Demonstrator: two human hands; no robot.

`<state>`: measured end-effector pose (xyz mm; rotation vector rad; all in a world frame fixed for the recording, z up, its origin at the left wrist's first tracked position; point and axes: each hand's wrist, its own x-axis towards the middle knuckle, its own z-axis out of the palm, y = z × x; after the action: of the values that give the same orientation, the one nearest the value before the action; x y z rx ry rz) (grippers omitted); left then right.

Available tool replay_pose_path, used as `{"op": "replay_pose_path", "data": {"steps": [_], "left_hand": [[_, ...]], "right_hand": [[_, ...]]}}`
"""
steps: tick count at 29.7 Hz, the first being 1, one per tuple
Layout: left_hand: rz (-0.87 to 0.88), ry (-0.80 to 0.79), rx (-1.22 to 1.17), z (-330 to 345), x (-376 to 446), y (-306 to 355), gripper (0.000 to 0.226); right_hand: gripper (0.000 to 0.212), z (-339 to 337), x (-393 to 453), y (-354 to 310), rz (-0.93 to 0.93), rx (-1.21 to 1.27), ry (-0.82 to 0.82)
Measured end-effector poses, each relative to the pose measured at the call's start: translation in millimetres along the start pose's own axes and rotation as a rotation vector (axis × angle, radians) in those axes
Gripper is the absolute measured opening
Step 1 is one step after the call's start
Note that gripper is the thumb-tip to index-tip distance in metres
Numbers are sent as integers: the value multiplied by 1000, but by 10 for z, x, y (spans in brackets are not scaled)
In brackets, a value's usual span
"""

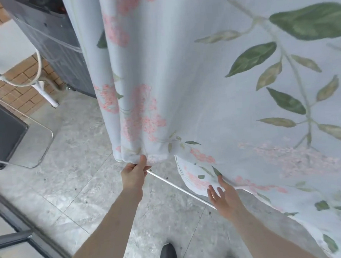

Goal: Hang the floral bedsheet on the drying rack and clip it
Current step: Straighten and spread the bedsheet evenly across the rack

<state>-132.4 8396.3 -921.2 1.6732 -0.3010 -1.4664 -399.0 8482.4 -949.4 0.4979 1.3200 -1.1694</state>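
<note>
The floral bedsheet (212, 76), pale blue with pink blossoms and green leaves, hangs down from above and fills the middle and right of the view. My left hand (134, 173) pinches the bunched lower hem of its left fold. My right hand (223, 195) is open with fingers spread, touching the lower edge of the sheet further right. A thin white rail of the drying rack (177, 185) runs diagonally between my two hands, low above the floor. The rack's upper bars are hidden by the sheet.
A dark washing machine (56, 46) stands behind the sheet at upper left, with a white hose (39, 63) beside it. A dark chair with a metal frame (16, 134) is at left. Grey marble floor tiles (85, 190) lie below; my shoes (168, 256) show at the bottom.
</note>
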Motion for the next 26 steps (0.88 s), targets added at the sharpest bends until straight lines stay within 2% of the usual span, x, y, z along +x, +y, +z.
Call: {"op": "replay_pose_path", "data": {"steps": [2,4,7,11,17,26], "left_hand": [[31,23,33,20,79,-8,21],[51,38,57,31,126,-34,20],[73,37,79,67,156,-56,13],[62,52,113,123,242,-63,16],[32,98,188,182,356,-154,21],[28,80,266,199,636,-497,17]], "right_hand": [[26,62,106,-24,-36,-12,-36],[19,81,186,-24,-53,-15,-46],[24,88,274,-57,-106,-18,1],[22,78,321,24,-154,-39,90],[13,-410,273,403,-234,-328,302],[25,-666,614,387,-312,-544,425]]}}
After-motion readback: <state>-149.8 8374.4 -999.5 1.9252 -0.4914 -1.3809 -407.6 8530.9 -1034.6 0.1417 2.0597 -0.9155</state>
